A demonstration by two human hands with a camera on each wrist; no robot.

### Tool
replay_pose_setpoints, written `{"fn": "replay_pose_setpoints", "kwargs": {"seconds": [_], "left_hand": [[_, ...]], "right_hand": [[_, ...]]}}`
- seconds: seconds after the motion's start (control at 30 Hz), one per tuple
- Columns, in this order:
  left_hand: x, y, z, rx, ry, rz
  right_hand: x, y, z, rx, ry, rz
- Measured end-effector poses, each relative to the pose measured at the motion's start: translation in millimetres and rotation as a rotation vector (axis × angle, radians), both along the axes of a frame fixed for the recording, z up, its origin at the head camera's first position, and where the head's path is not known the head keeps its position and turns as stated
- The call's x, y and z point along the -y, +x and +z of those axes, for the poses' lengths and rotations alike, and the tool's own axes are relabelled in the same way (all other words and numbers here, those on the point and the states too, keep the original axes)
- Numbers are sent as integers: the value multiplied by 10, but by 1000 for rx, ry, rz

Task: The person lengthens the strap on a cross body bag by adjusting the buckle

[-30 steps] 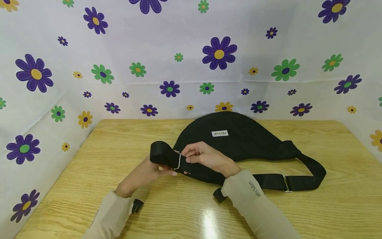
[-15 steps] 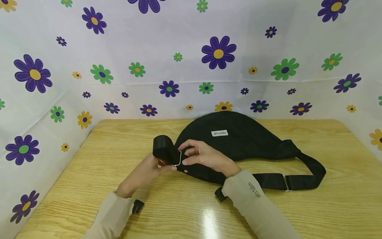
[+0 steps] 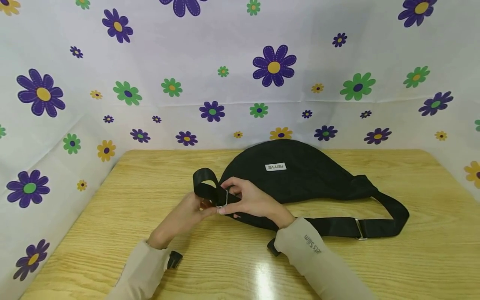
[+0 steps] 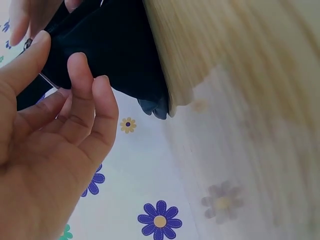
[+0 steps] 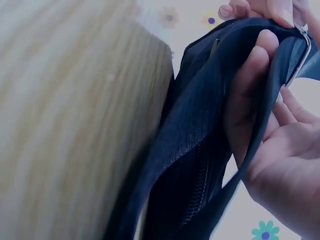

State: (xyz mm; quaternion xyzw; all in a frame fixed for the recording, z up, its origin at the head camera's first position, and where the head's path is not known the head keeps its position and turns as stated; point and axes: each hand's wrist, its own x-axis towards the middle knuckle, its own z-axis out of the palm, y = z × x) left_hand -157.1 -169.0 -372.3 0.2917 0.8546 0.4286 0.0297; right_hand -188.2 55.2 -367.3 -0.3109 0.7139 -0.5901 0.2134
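Note:
A black sling bag (image 3: pixel 296 179) with a white label (image 3: pixel 275 167) lies on the wooden table. At its left end, the strap stands up in a loop (image 3: pixel 200 191) above a metal slider (image 3: pixel 226 199). My left hand (image 3: pixel 185 216) pinches the slider and strap from the left, thumb at the lower edge. From the right, my right hand (image 3: pixel 256 203) pinches the slider between thumb and index finger. In the right wrist view, strap webbing runs across the right hand (image 5: pixel 290 160), near the bag's zipper (image 5: pixel 197 195). The strap behind the fingers is partly hidden.
The strap's other part curves round at the right, with a second metal slider (image 3: pixel 361 230). A black plastic buckle part (image 3: pixel 174 259) shows beside the left sleeve. A black strap end (image 3: pixel 272 247) pokes out by the right sleeve. Flower-printed cloth (image 3: pixel 240 83) stands behind the table.
The strap loop has shifted slightly right and up and opened wider. My right thumb and fingers have moved left and down onto the slider. The bag's body stays put.

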Motion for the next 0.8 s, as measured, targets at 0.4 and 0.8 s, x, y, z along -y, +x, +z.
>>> {"fn": "replay_pose_setpoints", "kwargs": {"seconds": [0.4,0.8], "left_hand": [[1,11,32,8,-10,12],[-15,-5,55,48,-72,30]], "right_hand": [[40,33,78,-142,152,-66],[-31,23,126,-163,162,-45]]}}
